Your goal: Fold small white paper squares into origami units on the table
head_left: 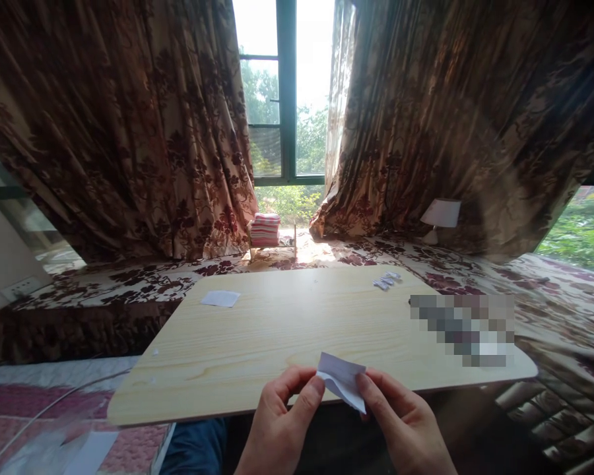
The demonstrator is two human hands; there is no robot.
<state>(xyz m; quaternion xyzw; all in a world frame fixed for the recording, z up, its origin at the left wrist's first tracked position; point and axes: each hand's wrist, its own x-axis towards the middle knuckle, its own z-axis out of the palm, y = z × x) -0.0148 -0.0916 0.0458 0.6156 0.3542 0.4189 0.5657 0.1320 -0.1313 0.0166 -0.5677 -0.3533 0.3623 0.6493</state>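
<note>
A small piece of white paper (pixel 344 377), creased and partly folded, is held up over the near edge of the wooden table. My left hand (pixel 290 412) pinches its left side between thumb and fingers. On the opposite side, my right hand (pixel 398 415) grips the paper in the same way. Another flat white sheet (pixel 220 299) lies at the table's far left. Several small folded paper pieces (pixel 387 281) sit together near the far right corner.
The pale wooden table (pixel 257 330) stands before a cloth-covered ledge (pixel 178 274). A blurred-out object (pixel 462 330) rests at its right side. Beyond are a small rack with folded striped towels (pixel 266 229) and a white lamp (pixel 440 214). A cable (pixel 54 409) crosses the bedding at left.
</note>
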